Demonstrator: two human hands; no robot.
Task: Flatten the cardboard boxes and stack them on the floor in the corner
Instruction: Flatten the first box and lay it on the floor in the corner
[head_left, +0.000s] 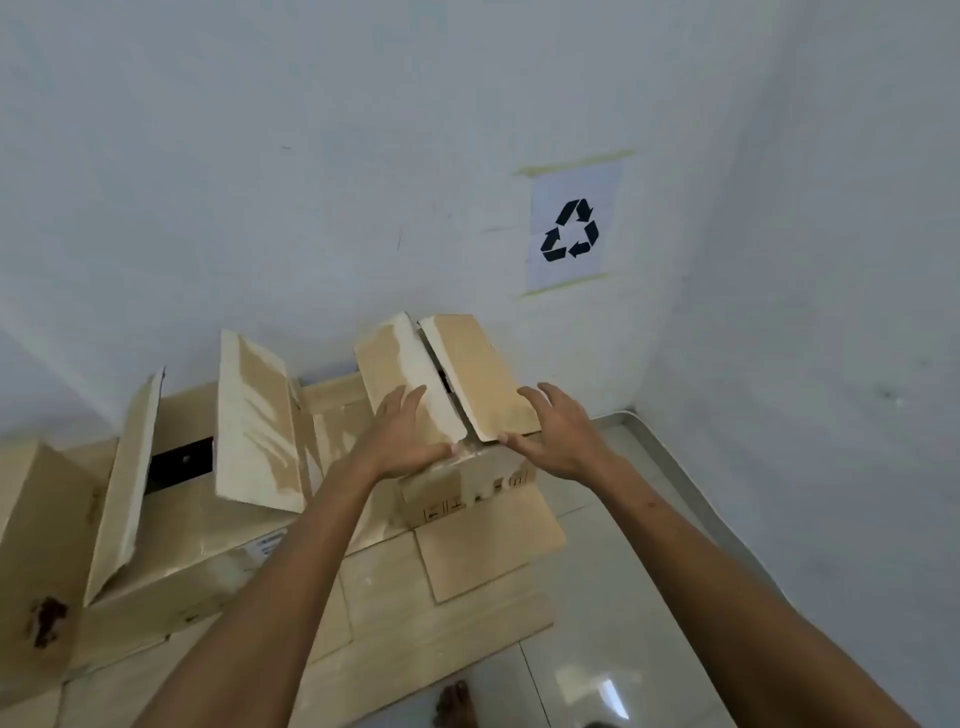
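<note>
A small cardboard box (467, 488) stands near the wall corner with its two top flaps raised. My left hand (408, 436) lies on the left flap (400, 364), thumb under its near edge. My right hand (556, 431) rests on the right flap (478, 374), fingers spread over its near corner. Left of it a larger box (182, 561) stands open, its flaps (254, 426) sticking up. Under both boxes lie flattened cardboard sheets (467, 618) on the floor.
A third brown box (36, 545) with a dark stain stands at the far left. A recycling sign (571, 228) is taped to the white wall. The side wall closes the corner at the right, with glossy tiled floor (623, 597) beside it. A bare foot (454, 704) shows below.
</note>
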